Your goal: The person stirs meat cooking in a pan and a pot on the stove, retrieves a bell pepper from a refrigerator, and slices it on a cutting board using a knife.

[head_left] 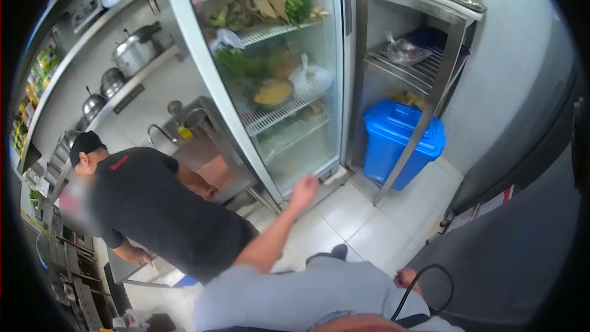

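My left hand is held out in front of me, low before the glass-fronted refrigerator. Its fingers look loosely curled in, and no object shows in them. Down at my other side is my right hand, close to a thin black cable. My body partly covers it, so I cannot see how its fingers lie. Behind the glass are leafy greens, a tied white plastic bag and a yellow-filled bowl.
A co-worker in a black shirt stands at the left by a steel sink. Right of the refrigerator, a steel rack holds a blue lidded bin at its bottom. A large dark grey surface borders the right. Pots line a wall shelf.
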